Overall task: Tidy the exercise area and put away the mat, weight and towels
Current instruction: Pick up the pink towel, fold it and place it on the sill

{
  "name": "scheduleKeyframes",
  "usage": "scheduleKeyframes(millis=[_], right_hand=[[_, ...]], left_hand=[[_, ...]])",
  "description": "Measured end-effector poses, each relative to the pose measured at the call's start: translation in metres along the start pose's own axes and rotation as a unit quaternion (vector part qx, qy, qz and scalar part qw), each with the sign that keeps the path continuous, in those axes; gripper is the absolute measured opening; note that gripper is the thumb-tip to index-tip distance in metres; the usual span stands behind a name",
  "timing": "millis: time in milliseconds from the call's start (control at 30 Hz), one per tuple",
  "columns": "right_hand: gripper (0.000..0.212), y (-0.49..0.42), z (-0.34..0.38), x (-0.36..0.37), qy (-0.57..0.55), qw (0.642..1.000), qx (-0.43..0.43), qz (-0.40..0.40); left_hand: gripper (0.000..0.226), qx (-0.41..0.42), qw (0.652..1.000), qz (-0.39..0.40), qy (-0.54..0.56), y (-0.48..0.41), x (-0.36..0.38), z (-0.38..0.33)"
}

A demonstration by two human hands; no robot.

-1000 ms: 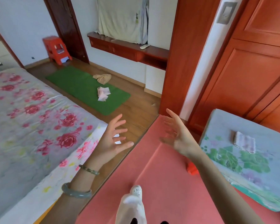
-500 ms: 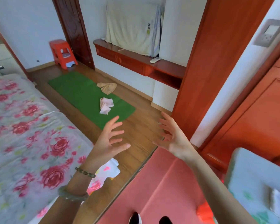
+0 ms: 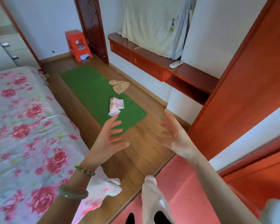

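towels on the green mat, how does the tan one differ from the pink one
The tan towel is beige, the pink towel pale pink and white. The tan towel lies farther away, straddling the mat edge onto the floor; the pink towel lies nearer, wholly on the mat. Both are crumpled.

empty hands [image 3: 142, 138], green mat [image 3: 94, 92], towels [image 3: 118, 94]

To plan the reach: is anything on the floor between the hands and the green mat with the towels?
Nothing visible does. The left hand and right hand are open and empty; only bare wooden floor lies between them and the green mat. The pink towel lies on the mat, the beige towel over its edge.
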State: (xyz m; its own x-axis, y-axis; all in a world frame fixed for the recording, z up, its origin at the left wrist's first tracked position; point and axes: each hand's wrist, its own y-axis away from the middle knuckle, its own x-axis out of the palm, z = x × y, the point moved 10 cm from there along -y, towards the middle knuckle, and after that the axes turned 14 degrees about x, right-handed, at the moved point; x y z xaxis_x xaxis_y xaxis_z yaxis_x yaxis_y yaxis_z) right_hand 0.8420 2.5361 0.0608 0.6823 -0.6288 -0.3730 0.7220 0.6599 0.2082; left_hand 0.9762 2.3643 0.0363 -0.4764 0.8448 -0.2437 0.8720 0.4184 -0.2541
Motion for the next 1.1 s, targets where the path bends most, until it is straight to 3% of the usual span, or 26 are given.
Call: scheduleKeyframes(millis=[267, 533, 867, 1100], right_hand=[[0.090, -0.178, 0.028, -0.025, -0.009, 0.998, 0.011, 0.062], [0.085, -0.291, 0.049, -0.019, -0.007, 0.992, 0.010, 0.129], [0.086, -0.407, 0.078, 0.033, 0.002, 0.987, 0.018, 0.162], [0.083, -0.505, 0.120, 0.109, -0.026, 0.986, 0.027, 0.160]], left_hand=[[0.094, -0.025, 0.997, -0.068, -0.035, -0.135, -0.028, 0.035], [0.097, -0.056, 0.989, -0.128, -0.055, -0.206, -0.051, 0.067], [0.091, -0.064, 0.983, -0.161, -0.059, -0.280, -0.134, 0.114], [0.093, -0.067, 0.984, -0.149, -0.070, -0.350, -0.242, 0.161]])
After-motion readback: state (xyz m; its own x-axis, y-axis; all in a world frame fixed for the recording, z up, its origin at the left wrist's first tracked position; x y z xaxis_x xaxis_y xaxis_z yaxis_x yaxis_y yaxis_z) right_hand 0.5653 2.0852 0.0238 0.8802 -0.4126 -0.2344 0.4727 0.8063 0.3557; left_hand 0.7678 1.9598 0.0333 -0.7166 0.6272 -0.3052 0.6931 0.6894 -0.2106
